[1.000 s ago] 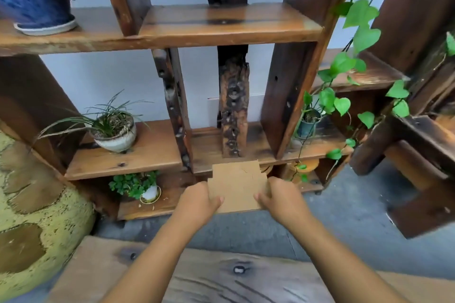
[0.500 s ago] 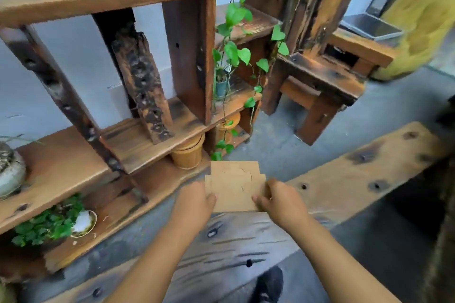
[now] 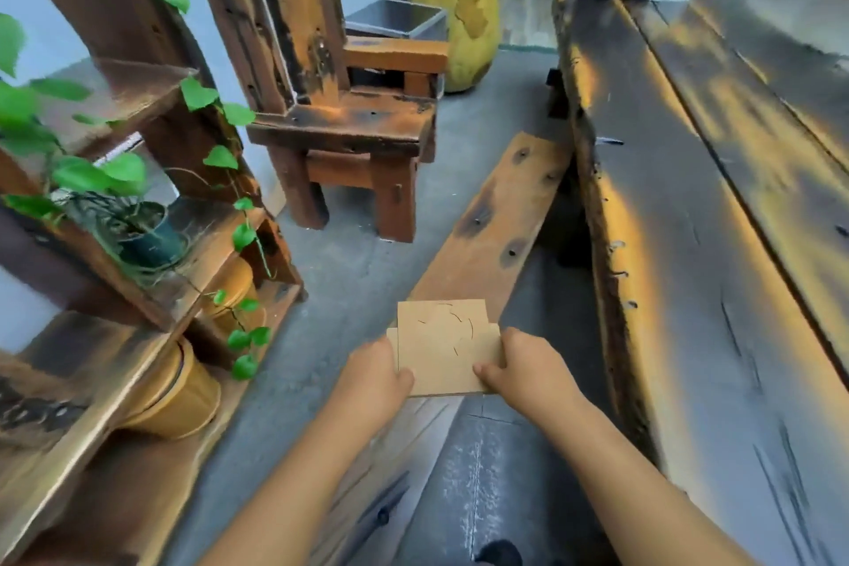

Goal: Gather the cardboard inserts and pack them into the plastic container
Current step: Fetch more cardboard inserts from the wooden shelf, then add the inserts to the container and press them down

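Observation:
A small stack of flat brown cardboard inserts (image 3: pixel 444 345) with curved cut lines is held out in front of me, above a wooden bench. My left hand (image 3: pixel 373 375) grips the stack's left edge, thumb on top. My right hand (image 3: pixel 528 370) grips its right edge the same way. No plastic container is clearly in view.
A long wooden bench (image 3: pixel 494 216) runs ahead beneath the inserts. A big dark wooden table (image 3: pixel 716 207) fills the right side. A wooden chair (image 3: pixel 342 124) stands ahead on the left. Plant shelves (image 3: pixel 151 271) with pots and a trailing vine (image 3: pixel 229 161) line the left. A yellow pillar (image 3: pixel 459 0) stands farther back.
My view has swung right, from the plant shelves toward the bench, chair and table. Both hands keep the same hold on the cardboard inserts.

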Demonstrator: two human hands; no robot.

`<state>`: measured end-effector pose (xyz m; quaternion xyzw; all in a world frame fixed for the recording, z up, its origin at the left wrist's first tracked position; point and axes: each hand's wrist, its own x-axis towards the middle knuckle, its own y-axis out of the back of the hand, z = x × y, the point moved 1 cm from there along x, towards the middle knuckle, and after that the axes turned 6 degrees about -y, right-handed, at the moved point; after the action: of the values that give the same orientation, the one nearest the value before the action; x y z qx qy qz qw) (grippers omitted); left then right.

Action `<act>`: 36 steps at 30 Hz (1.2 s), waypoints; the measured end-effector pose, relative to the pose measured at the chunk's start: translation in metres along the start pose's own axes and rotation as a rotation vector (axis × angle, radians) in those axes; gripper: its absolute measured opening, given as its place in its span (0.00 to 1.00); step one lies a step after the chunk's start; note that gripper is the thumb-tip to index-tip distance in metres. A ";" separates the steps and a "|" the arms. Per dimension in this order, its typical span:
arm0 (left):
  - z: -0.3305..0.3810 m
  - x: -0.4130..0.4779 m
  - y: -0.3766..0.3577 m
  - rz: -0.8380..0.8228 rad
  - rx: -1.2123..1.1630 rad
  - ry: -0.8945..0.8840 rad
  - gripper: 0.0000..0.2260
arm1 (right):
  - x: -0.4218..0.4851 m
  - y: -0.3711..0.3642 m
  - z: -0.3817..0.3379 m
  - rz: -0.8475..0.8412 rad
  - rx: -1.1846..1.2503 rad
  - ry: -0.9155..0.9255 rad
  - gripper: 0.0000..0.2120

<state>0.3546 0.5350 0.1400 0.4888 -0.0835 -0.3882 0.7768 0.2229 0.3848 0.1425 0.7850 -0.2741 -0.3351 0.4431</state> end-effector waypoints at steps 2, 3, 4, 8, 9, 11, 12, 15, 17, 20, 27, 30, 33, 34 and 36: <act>0.043 0.018 -0.023 -0.061 0.037 -0.085 0.15 | 0.004 0.019 0.044 0.037 0.040 -0.098 0.18; 0.057 0.024 -0.030 -0.081 0.043 -0.118 0.15 | 0.004 0.025 0.059 0.042 0.056 -0.132 0.18; 0.075 0.030 -0.040 -0.110 0.048 -0.157 0.15 | 0.003 0.032 0.077 0.051 0.081 -0.180 0.17; 0.146 0.051 -0.085 -0.204 0.129 -0.328 0.17 | -0.013 0.054 0.152 0.093 0.178 -0.398 0.19; 0.162 0.054 -0.094 -0.220 0.158 -0.372 0.17 | -0.018 0.057 0.168 0.100 0.204 -0.446 0.20; 0.195 0.058 -0.117 -0.269 0.197 -0.461 0.16 | -0.030 0.063 0.199 0.121 0.242 -0.553 0.20; 0.208 0.059 -0.126 -0.294 0.212 -0.494 0.16 | -0.036 0.066 0.211 0.132 0.256 -0.598 0.19; 0.245 0.064 -0.151 -0.357 0.259 -0.599 0.13 | -0.053 0.071 0.240 0.183 0.280 -0.721 0.16; 0.264 0.066 -0.164 -0.408 0.282 -0.673 0.11 | -0.062 0.072 0.253 0.213 0.265 -0.791 0.16; 0.288 0.072 -0.185 -0.505 0.303 -0.772 0.11 | -0.071 0.072 0.268 0.253 0.299 -0.913 0.18; 0.335 0.093 -0.222 -0.700 0.318 -1.013 0.18 | -0.084 0.072 0.282 0.321 0.413 -1.175 0.16; 0.353 0.092 -0.233 -0.731 0.376 -1.106 0.17 | -0.093 0.071 0.280 0.356 0.461 -1.264 0.15; 0.370 0.080 -0.248 -0.800 0.419 -1.189 0.16 | -0.111 0.069 0.278 0.437 0.497 -1.377 0.14; 0.377 0.072 -0.253 -0.831 0.422 -1.218 0.15 | -0.120 0.067 0.279 0.461 0.509 -1.413 0.13; 0.388 0.051 -0.262 -0.887 0.425 -1.272 0.12 | -0.142 0.063 0.283 0.497 0.521 -1.474 0.12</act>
<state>0.0551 0.1723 0.1085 0.2990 -0.3801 -0.8405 0.2442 -0.0917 0.3147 0.1296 0.3573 -0.7299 -0.5826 0.0140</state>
